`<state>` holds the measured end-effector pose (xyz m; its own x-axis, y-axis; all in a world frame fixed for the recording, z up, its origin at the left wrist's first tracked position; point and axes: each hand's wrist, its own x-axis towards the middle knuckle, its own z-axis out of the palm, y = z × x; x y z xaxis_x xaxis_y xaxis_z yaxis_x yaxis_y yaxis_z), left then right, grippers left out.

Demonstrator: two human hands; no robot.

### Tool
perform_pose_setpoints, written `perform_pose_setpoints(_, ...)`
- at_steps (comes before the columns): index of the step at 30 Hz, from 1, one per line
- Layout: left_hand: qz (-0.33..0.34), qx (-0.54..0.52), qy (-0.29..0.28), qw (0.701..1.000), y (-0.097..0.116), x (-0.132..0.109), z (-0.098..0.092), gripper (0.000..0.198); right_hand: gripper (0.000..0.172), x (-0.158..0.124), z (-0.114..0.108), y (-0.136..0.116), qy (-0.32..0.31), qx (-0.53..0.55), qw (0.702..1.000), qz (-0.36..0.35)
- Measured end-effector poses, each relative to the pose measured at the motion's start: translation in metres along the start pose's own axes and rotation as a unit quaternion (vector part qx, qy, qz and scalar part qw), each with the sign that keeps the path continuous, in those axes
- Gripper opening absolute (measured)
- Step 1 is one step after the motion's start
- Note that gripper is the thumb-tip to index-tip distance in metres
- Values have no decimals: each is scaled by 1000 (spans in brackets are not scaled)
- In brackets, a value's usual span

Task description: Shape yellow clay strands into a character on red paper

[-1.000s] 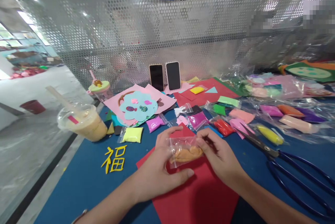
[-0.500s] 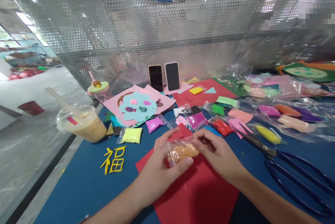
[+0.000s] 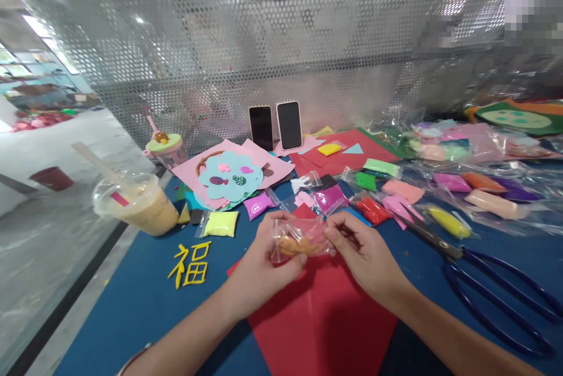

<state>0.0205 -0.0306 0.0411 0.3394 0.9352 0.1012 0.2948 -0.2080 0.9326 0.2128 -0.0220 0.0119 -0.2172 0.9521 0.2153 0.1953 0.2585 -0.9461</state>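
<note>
Between my hands is a small clear plastic bag of orange modelling clay (image 3: 295, 243), held above a sheet of red paper (image 3: 323, 323). My left hand (image 3: 268, 258) is wrapped round the bag's left part, thumb across its front. At the right end, my right hand (image 3: 358, 250) pinches the bag's edge between thumb and fingers. The clay sits toward the left of the bag, and the plastic on the right looks flatter. On the blue table to the left lies a yellow clay character (image 3: 190, 264).
Large scissors (image 3: 451, 251) lie on the right, their blades pointing at several bagged clays, among them a red pack (image 3: 373, 210). A plastic drink cup (image 3: 143, 203) stands at the left edge. Two phones (image 3: 289, 125) lean against the perforated metal panel (image 3: 211, 59). Pink paper (image 3: 193, 169) lies behind.
The orange clay has shifted left inside the bag, and the bag is now stretched wider between my hands. My left thumb has moved left and my right fingers grip the bag's end.
</note>
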Motion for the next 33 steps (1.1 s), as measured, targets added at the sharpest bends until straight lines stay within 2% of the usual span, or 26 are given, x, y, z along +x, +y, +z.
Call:
perform_pose_setpoints(5, 15, 45, 33, 998, 0, -2, 2, 23, 30, 2, 1, -1, -12, 44, 998, 34)
perform_pose_setpoints(11, 27, 70, -1, 997, 0, -4, 1, 35, 32, 4, 0, 2, -65, 61, 993, 81)
perform_pose_setpoints(16, 6, 36, -35, 999, -2, -2, -4, 29, 29, 5, -3, 1, -40, 56, 997, 41)
perform_pose_setpoints(21, 2, 23, -39, 999, 1, 3, -9, 20, 28, 8, -7, 3, 0, 89, 995, 45)
perform_pose_setpoints(23, 18, 21, -18, 999, 1, 3, -9, 20, 27, 10, -9, 7, 14, 111, 993, 42)
perform_pose_setpoints(25, 24, 1, 27, 999, 1, 4, -9, 21, 26, 14, -11, 10, 34, 140, 989, 39)
perform_pose_setpoints(29, 0, -77, 175, 982, -3, 6, -12, 30, 30, 24, -23, 17, 117, 181, 976, 20)
perform_pose_setpoints(31, -11, -98, 220, 971, -4, 8, -15, 29, 33, 31, -32, 22, 158, 144, 977, 14)
perform_pose_setpoints(33, -20, -105, 231, 967, -5, 10, -17, 33, 36, 37, -42, 29, 187, 77, 979, 17)
